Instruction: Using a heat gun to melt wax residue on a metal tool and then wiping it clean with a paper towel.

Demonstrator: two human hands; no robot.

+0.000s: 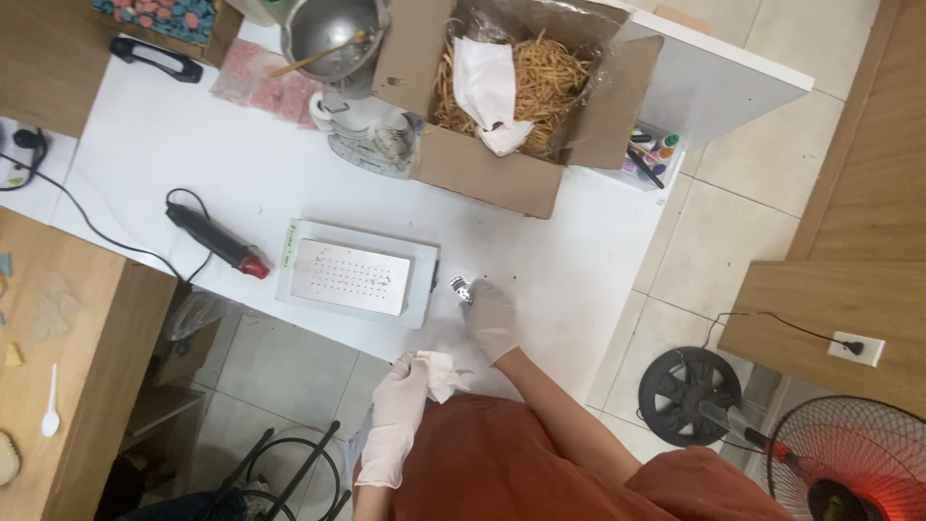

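White and wide, the surface point(193, 145) is seen from above, with pale floor tiles beyond its edges and wooden furniture at both sides. Its largest load is an open cardboard box point(502, 96) filled with straw-like strands and a white paper sheet. Nearer than the box, a flat sealing machine point(355, 275) with a perforated metal plate is set near the front edge. Beyond the machine, beside the box, a steel bowl point(333, 34) with a wooden stick in it is seen. To the machine's left a black heat gun point(214, 237) with a red tip is laid, its cord trailing away. Two fans are stood on the floor, well apart from the machine.

Both hands are gloved in white. The right hand point(490, 318) is laid palm-down on the surface just beside the machine's right corner, its fingers resting on a small shiny foil-wrapped piece point(462, 288); the grip looks loosely closed over it rather than clenched. The piece lies just ahead of that hand, towards the machine, its long axis too small to be judged. The left hand point(400, 396) is held nearer the body, clenched on a crumpled white tissue point(442, 374), and is the farther of the two from the piece.
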